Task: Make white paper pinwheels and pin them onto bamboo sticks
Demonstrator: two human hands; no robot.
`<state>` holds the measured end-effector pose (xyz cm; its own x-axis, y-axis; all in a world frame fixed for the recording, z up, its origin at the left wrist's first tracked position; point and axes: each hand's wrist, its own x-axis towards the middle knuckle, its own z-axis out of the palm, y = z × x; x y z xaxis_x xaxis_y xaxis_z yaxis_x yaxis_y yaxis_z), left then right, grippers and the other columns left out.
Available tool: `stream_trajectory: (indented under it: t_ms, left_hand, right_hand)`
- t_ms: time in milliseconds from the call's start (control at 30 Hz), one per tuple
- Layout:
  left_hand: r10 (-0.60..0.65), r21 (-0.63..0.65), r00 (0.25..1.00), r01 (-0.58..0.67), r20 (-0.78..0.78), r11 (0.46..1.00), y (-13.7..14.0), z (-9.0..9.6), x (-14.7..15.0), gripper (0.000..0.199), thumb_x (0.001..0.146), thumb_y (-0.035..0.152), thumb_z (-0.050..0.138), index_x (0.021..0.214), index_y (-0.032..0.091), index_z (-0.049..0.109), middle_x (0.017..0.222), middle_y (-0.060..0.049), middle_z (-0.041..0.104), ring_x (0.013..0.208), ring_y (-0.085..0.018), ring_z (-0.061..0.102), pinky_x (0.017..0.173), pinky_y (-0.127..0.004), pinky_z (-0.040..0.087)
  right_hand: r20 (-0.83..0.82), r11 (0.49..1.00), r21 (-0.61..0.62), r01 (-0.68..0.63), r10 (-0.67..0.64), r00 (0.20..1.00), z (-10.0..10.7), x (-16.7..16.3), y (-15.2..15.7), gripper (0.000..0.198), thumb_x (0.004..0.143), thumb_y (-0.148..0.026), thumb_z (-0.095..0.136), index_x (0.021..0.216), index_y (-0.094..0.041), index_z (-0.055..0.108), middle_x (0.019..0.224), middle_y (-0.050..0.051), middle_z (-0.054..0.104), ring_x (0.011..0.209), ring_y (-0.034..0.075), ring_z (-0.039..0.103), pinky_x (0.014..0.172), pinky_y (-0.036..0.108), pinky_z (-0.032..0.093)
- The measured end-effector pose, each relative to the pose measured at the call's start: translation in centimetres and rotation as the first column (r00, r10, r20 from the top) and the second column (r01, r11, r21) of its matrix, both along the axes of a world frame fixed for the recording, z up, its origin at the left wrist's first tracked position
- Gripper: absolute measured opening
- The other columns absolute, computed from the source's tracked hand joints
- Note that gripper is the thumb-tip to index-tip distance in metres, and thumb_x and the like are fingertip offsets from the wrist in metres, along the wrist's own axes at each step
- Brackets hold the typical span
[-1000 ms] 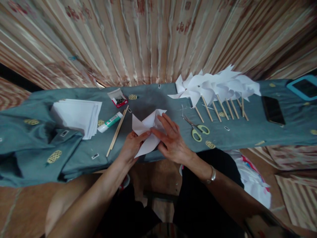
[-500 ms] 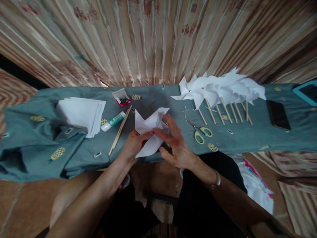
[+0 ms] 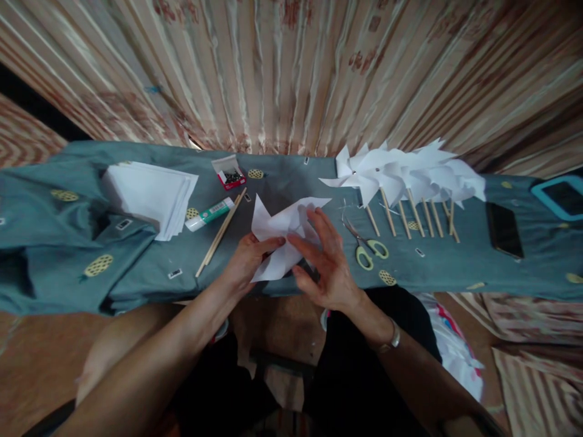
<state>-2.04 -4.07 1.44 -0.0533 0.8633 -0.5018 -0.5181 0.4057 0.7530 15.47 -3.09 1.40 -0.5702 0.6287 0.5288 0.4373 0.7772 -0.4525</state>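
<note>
A curtain hangs behind the far edge of the table. Toward the table's left end lies a paper stack. Right of it come a glue stick, then wooden rods slanting toward the near edge; a box of small pieces sits behind both, close to the far edge. Folded paper is by the near edge's middle, between the left hand and right hand. Scissors lie right of these, before pinwheels overlapping along the far edge. A phone lies right of the row.
</note>
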Motion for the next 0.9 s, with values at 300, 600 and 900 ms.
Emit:
stream_trajectory:
  t_ms: [300, 600, 900]
  left_hand:
    - [0.012, -0.030, 0.999, -0.011, 0.030, 0.999, 0.2, 0.5, 0.4, 0.026, 0.050, 0.017, 0.083, 0.074, 0.013, 0.073, 0.071, -0.005, 0.075, 0.056, -0.018, 0.065, 0.055, -0.027, 0.051]
    - [-0.011, 0.025, 0.999, 0.012, -0.053, 1.000, 0.3, 0.3, 1.4, 0.038, 0.039, 0.021, 0.089, 0.072, 0.014, 0.072, 0.064, -0.002, 0.073, 0.061, -0.019, 0.067, 0.064, -0.030, 0.053]
    - [0.014, 0.087, 0.997, -0.008, -0.073, 0.996, 0.3, -0.5, 1.5, 0.047, 0.041, 0.020, 0.089, 0.085, 0.014, 0.074, 0.071, -0.001, 0.075, 0.063, -0.016, 0.065, 0.064, -0.026, 0.051]
  right_hand:
    - [-0.357, 0.844, -0.536, 0.025, -0.253, 0.899, -2.7, 1.7, 3.6, 0.071, 0.087, -0.045, 0.065, 0.148, -0.026, 0.035, 0.145, 0.015, 0.055, 0.133, 0.029, 0.054, 0.105, 0.053, 0.049]
    - [-0.462, 0.429, -0.858, -0.282, -0.405, 0.789, -1.7, 0.2, 3.5, 0.066, 0.056, -0.034, 0.090, 0.115, -0.026, 0.061, 0.085, -0.003, 0.076, 0.077, 0.019, 0.072, 0.074, 0.033, 0.061]
    - [-0.325, 0.371, -0.916, -0.151, -0.470, 0.821, -0.7, 0.0, 3.5, 0.090, 0.048, -0.029, 0.093, 0.131, -0.020, 0.057, 0.079, -0.002, 0.076, 0.072, 0.021, 0.072, 0.069, 0.033, 0.060]
